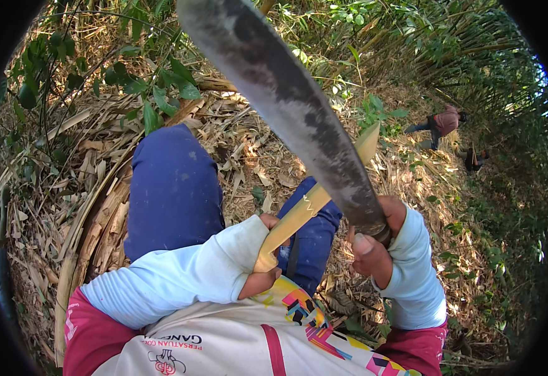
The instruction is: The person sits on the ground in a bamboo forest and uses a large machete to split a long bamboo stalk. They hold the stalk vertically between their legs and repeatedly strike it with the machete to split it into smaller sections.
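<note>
My right hand (pixel 377 247) is wrapped round the handle of a machete (pixel 305 116). Its broad, dark-stained blade slants up and left across the view. In my left hand (pixel 268 276) is a pale yellow bamboo strip (pixel 293 219), gripped near its lower end. The strip runs up and right, passing behind the blade, and its pointed tip (pixel 368 141) shows on the blade's far side. A few thin curled shavings (pixel 308 204) stand on the strip just below the blade. Whether blade and strip touch, I cannot tell. Light blue sleeves cover both wrists.
My knees in blue trousers (pixel 173 188) are bent beneath the work. Dry leaves and split bamboo pieces (pixel 108 229) cover the ground at left. Green leafy stems (pixel 161 94) rise ahead. At far right, a person in a reddish top (pixel 446 122) is among bamboo.
</note>
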Motion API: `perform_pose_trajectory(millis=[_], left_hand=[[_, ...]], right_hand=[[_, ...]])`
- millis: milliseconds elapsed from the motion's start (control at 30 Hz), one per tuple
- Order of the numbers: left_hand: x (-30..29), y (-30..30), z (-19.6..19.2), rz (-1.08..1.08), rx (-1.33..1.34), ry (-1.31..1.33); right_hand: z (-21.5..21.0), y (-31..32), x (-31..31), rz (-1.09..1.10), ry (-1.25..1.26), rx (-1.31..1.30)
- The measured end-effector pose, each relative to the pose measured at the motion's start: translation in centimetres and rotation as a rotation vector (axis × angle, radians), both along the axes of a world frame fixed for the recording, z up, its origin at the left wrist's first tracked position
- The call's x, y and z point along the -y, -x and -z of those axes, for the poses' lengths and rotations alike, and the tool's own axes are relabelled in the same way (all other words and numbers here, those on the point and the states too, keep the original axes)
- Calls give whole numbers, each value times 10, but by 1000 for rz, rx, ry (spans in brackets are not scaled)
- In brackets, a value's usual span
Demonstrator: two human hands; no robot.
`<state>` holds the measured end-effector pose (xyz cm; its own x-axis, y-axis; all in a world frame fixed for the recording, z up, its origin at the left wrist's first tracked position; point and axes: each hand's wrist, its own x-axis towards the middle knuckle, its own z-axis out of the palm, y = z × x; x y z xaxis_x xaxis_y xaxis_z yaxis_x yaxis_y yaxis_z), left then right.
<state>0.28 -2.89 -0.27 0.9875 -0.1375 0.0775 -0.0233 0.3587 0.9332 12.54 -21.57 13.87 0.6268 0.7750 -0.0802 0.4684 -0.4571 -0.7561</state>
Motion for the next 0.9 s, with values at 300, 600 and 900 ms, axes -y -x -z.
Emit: perform_pose_trajectory(millis=[300,600,900], left_hand=[[1,-4,4,-58,114,-77],[-4,-2,0,39,85,-155],[1,-3,7,-54,110,-99]], right_hand=[[15,-1,3,-190,65,207],[15,1,2,-77,18,56],[13,1,0,-41,-11,35]])
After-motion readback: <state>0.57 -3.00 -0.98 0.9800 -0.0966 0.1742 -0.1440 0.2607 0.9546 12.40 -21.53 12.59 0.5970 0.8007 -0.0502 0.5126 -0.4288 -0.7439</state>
